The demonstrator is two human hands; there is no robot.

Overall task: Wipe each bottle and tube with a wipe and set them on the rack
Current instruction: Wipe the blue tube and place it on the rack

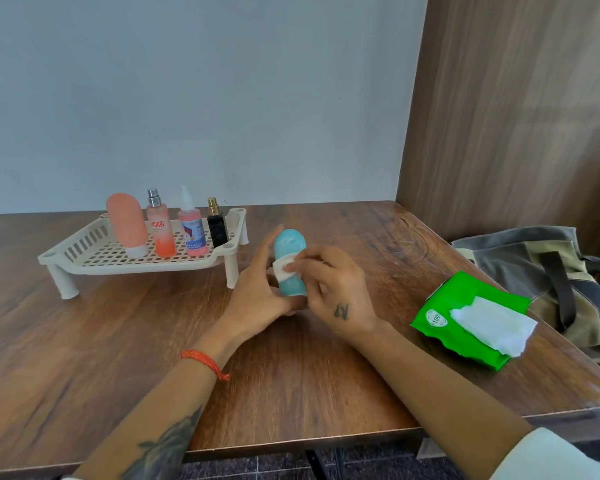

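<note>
Blue tube [290, 261] is held upright just above the worktop [291, 375], centre, right of the rack [94, 254]. Left hand [257, 292] cups it from the left w/ fingers curled round its lower part. Right hand [333, 289] pinches a small folded wipe [283, 267] btwn thumb & fingertips, pressed on the tube's front.

Rack sits back-left on short legs, w/ 4 items upright in a row: peach tube [127, 225], orange spray bottle [160, 226], pink pump bottle [192, 226], small black bottle [217, 225]. Rack's left part is bare grid.

Right side: green wipes pack [440, 306] near the worktop edge, a white sheet [492, 323] sticking out of its opening. Grey-olive bag [534, 265] just behind the pack, beside the wood wall panel [516, 116]. Nothing lies btwn tube & rack.
</note>
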